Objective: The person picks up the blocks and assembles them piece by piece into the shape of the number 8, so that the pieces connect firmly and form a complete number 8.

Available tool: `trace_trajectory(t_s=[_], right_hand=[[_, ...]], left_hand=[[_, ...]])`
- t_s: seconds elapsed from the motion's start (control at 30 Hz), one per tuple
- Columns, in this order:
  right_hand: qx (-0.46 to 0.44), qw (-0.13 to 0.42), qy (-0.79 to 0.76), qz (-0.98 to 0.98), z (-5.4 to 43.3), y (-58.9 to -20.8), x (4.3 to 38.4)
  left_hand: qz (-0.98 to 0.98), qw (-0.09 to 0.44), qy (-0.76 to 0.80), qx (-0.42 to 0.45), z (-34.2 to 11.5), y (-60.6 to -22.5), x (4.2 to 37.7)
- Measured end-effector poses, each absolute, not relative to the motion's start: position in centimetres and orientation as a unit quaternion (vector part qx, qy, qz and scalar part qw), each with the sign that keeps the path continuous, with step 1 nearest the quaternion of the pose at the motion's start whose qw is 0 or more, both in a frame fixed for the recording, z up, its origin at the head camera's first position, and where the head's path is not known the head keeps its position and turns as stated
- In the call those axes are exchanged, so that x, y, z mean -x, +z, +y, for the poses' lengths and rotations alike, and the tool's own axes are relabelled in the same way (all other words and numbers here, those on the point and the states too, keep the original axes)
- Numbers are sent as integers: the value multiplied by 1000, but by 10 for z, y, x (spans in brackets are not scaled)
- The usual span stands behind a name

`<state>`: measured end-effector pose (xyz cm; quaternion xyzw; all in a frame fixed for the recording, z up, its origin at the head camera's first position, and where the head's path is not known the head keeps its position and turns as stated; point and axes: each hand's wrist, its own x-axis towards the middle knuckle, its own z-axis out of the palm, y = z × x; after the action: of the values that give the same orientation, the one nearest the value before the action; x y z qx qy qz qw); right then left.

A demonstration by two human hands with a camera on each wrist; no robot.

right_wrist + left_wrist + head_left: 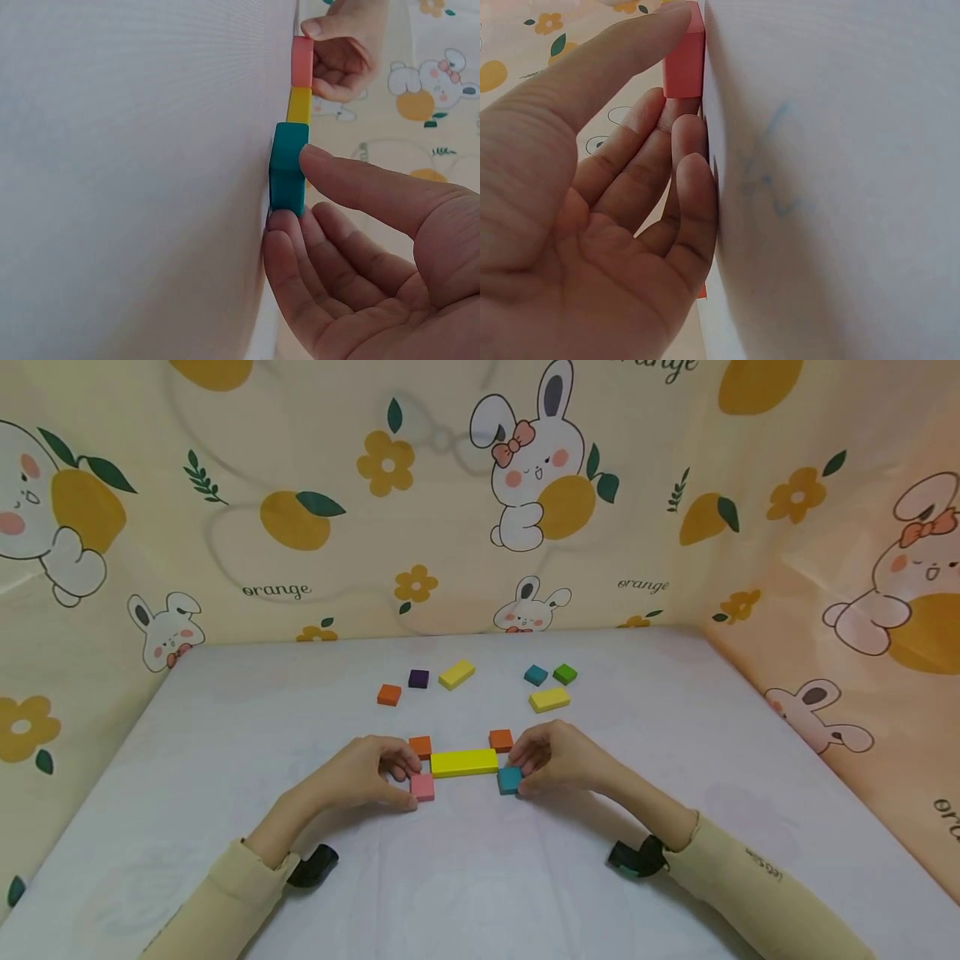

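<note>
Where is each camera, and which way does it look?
Head: on the head, facing forward and down at the long yellow block; left hand, right hand, sleeves show.
Left wrist: on that wrist, facing the pink block; left hand shows.
Right wrist: on that wrist, facing the teal block; both hands show.
Both wrist views share the pink block.

Saw a flat white table (465,877), marked near the front by faint blue lines (772,169). Found a long yellow block (463,763) lying at the middle, with an orange block (420,746) just beside its back left corner, a second orange block (500,741) by the back right, a pink block (423,787) at the front left and a teal block (509,780) at the front right. Spotted farther back, toward the left, a third orange block (388,695), a purple block (418,679) and a short yellow block (457,675); toward the right, a blue block (536,675), a green block (566,674) and another short yellow block (550,700).
</note>
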<state>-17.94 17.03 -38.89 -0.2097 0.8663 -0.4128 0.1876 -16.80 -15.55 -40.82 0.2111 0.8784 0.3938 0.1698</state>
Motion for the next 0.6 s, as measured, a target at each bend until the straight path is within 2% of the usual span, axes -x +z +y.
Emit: trace_trajectory(t_s=[0.6], right_hand=[[202,194,-408,869,169,-389,178]], left_hand=[[879,165,385,-228,-156,-406,166]])
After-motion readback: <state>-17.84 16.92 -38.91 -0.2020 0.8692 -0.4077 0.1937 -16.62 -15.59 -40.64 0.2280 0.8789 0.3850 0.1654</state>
